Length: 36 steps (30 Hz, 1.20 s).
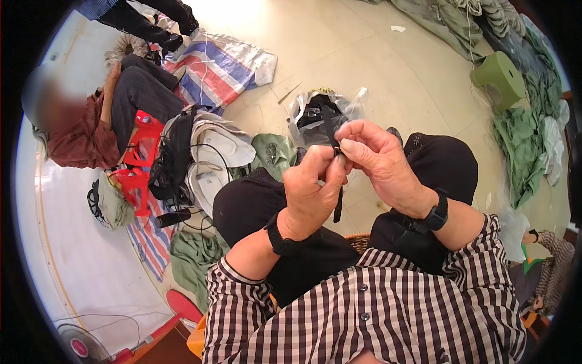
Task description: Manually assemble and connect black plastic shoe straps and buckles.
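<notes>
Over my lap, my left hand [314,187] is closed, with thumb and curled fingers pinching a narrow black strap [329,124]. Right against it, my right hand [382,167] pinches the same strap between thumb and fingertips. The strap's upper part rises toward the bag, and its other end [338,209] hangs below my left hand. A small dark piece sits between the fingertips, too hidden to make out. Just beyond my hands, a clear plastic bag [357,108] on the floor holds black items that look like more straps.
Pale hats [213,148] and black cords [173,151] are piled at my left beside red stools [144,136]. A seated person [91,133] is beyond them. A striped woven sheet [218,70] lies farther off. To the right stand a green stool [502,82] and green cloth [522,161].
</notes>
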Motion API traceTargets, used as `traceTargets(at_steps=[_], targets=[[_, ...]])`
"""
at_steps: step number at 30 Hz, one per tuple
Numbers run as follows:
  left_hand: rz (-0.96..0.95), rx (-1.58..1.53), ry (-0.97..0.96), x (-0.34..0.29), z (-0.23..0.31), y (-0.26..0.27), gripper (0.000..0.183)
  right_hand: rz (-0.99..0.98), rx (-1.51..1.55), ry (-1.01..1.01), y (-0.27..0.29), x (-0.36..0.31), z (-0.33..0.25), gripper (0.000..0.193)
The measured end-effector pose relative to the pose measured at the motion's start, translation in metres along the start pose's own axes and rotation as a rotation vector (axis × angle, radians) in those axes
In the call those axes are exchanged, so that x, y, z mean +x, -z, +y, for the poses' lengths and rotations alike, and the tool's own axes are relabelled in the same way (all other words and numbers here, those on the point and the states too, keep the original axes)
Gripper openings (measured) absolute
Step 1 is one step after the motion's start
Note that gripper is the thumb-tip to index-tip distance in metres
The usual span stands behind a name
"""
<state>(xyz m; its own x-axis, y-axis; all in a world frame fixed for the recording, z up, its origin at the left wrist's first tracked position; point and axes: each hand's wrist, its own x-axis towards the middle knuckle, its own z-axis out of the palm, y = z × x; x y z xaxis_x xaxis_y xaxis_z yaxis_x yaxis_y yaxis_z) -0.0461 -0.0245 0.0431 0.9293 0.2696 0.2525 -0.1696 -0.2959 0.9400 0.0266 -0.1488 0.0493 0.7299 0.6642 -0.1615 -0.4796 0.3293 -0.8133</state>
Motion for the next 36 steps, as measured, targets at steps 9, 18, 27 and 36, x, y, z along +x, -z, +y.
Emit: traceTargets(at_steps=[9,18,27,36], targets=[[-0.070,-0.058,-0.076,-0.005,0.002,0.009,0.004,-0.165,-0.507,0.372,0.006,-0.003,-0.005,0.022],[-0.107,-0.075,-0.114,-0.006,0.007,0.009,0.005,-0.115,-0.731,0.516,0.004,-0.010,-0.006,0.016],[-0.045,0.013,-0.147,-0.010,0.007,0.005,0.010,-0.258,-0.101,0.052,0.006,-0.008,-0.007,0.016],[-0.140,-0.429,0.235,-0.003,0.013,0.005,0.003,-0.206,-0.063,-0.015,0.014,-0.002,-0.005,0.016]])
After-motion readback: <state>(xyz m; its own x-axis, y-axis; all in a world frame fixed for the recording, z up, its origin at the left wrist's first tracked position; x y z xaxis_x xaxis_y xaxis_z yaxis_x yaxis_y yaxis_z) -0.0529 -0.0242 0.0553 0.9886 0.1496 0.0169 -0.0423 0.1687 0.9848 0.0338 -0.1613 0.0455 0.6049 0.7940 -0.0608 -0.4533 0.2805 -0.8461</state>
